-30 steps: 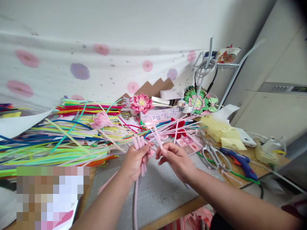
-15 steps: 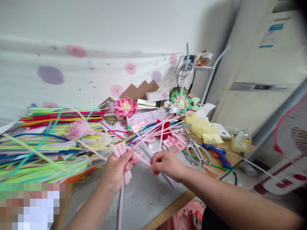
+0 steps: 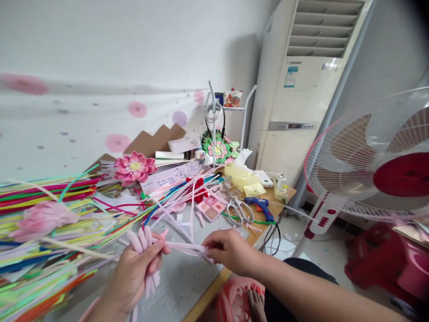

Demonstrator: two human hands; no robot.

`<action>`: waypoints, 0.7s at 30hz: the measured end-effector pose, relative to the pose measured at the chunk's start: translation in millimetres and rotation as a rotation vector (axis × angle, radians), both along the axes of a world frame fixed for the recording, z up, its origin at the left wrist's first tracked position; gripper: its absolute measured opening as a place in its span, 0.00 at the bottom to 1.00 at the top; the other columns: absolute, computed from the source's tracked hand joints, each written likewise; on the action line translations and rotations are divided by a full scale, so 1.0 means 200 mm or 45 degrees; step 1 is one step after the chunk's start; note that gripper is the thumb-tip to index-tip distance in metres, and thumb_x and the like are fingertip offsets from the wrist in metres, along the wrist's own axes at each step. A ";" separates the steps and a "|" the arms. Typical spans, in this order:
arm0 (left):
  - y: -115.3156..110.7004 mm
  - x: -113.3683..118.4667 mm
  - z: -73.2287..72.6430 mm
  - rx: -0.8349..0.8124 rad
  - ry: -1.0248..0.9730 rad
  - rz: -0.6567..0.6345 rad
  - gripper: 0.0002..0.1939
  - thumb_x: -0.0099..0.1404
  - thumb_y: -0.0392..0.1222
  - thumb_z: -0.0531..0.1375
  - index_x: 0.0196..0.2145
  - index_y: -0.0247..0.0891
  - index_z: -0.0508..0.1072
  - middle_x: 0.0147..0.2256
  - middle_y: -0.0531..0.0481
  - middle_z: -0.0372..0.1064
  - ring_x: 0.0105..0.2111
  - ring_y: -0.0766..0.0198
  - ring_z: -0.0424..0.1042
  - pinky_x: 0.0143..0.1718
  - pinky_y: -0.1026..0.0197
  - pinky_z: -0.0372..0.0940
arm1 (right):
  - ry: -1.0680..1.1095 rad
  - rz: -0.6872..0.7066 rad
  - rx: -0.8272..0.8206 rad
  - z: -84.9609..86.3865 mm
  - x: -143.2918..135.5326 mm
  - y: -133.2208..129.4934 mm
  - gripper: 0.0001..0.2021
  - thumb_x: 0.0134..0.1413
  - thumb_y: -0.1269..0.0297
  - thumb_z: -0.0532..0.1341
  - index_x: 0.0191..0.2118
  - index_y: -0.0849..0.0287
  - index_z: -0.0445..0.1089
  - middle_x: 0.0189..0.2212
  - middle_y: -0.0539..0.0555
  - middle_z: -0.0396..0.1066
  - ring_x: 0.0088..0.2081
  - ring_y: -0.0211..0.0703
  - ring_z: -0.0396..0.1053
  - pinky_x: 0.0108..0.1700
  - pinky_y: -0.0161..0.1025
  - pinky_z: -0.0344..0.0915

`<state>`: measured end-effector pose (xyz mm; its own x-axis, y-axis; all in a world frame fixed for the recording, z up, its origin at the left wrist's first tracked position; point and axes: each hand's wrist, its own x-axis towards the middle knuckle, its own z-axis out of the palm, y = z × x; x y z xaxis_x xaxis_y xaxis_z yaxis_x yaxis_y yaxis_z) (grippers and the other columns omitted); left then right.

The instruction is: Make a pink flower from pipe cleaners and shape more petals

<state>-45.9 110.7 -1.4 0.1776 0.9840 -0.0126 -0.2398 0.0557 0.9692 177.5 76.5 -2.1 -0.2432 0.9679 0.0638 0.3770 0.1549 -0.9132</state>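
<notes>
My left hand is closed around a bunch of looped pale pink pipe cleaners. Their loops stick up above the fist, and loose ends hang below it. From this bunch, pale pink strands stretch sideways over the table to my right hand, whose thumb and fingers pinch their far end. Behind the hands, more pink and lilac pipe cleaners lie across the grey tabletop. A fluffy pale pink flower rests on the colored stems left of my left hand.
Piles of colored pipe cleaners cover the table's left. Scissors, a blue glue gun and a pink palette lie beyond my right hand. A finished pink flower sits at the back. A floor fan stands right of the table.
The view has swung right, bringing the whole fan into sight. The pink strand between my hands, single before, now looks doubled. Both hands keep their grip.
</notes>
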 end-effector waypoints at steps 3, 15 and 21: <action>0.00 0.01 0.00 -0.038 -0.028 0.043 0.13 0.48 0.43 0.66 0.27 0.33 0.69 0.20 0.51 0.70 0.13 0.79 0.53 0.14 0.72 0.47 | -0.205 -0.012 0.343 0.00 0.00 -0.04 0.19 0.48 0.66 0.62 0.49 0.59 0.68 0.36 0.55 0.72 0.32 0.38 0.69 0.35 0.33 0.65; 0.03 0.00 -0.05 -0.072 -0.264 0.196 0.14 0.51 0.43 0.65 0.30 0.31 0.68 0.22 0.48 0.71 0.13 0.79 0.54 0.14 0.73 0.46 | -0.987 0.259 1.171 0.04 -0.01 0.16 0.17 0.60 0.67 0.51 0.53 0.64 0.64 0.33 0.59 0.69 0.33 0.42 0.67 0.34 0.37 0.65; 0.06 -0.04 -0.06 -0.009 -0.110 0.204 0.12 0.52 0.42 0.64 0.29 0.31 0.67 0.24 0.47 0.72 0.14 0.78 0.55 0.15 0.71 0.46 | -0.465 0.138 0.944 0.01 -0.04 0.26 0.11 0.57 0.67 0.55 0.42 0.64 0.71 0.29 0.57 0.70 0.30 0.40 0.67 0.33 0.36 0.65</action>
